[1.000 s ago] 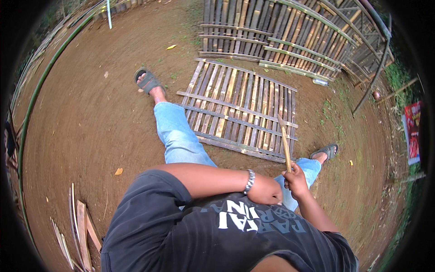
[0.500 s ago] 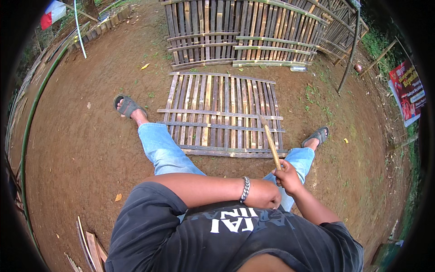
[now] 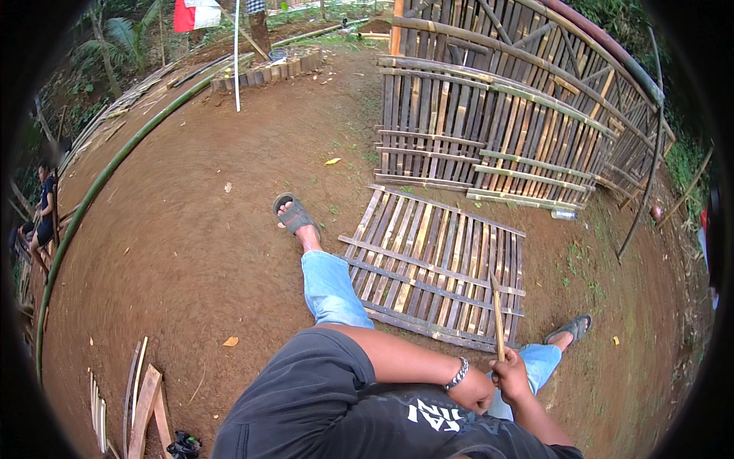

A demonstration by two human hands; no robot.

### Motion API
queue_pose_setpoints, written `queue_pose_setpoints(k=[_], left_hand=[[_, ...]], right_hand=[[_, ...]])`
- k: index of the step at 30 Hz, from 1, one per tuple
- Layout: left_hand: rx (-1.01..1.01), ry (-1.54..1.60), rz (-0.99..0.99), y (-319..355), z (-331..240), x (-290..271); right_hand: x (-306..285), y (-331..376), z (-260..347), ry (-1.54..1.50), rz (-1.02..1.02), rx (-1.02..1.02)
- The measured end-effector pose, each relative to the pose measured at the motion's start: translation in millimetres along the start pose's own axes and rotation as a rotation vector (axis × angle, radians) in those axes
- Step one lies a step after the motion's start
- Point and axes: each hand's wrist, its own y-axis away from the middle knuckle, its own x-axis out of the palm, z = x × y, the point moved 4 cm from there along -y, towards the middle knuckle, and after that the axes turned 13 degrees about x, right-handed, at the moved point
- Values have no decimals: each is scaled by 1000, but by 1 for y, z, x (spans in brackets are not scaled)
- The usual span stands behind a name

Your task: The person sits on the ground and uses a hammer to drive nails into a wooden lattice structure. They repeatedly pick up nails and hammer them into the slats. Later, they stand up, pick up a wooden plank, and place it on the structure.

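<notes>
My right hand [image 3: 511, 372] is closed round the lower end of a slim wooden stick [image 3: 499, 321], which points up and away, its tapered tip in front of the slatted bamboo panel [image 3: 428, 268]. My left hand [image 3: 472, 392], below a chain bracelet [image 3: 458, 373], is curled closed by my lap, next to my right wrist. What it holds, if anything, is hidden under the fingers. The panel lies flat on the ground between my spread legs, its slats crossed by several strips.
Taller slatted bamboo panels [image 3: 489, 115] stand behind, with a plastic bottle [image 3: 564, 215] at their foot. A long green pole [image 3: 115, 164] curves along the left. Cut planks [image 3: 145, 413] lie at the lower left. Another person [image 3: 46, 206] sits at the far left.
My view has turned left and up, so the panels sit further right and lower. The other person and the planks show more. My right hand keeps its hold on the stick.
</notes>
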Motion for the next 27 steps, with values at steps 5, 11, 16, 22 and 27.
queue_pose_setpoints(k=[5,11,16,22,27], left_hand=[[-106,345,196,38,-5,-33],[30,-129,-164,-2,-8,-10],[62,-89,123,21,-12,-13],[-4,90,-262,66,-31,-47],[300,-3,-740,22,27,-33]], right_hand=[[-19,16,-7,59,-58,-31],[-8,11,-14,-22,-96,-127],[-3,34,1,-29,-104,-31],[1,33,11,108,-110,-83],[-18,5,10,54,-64,-244]])
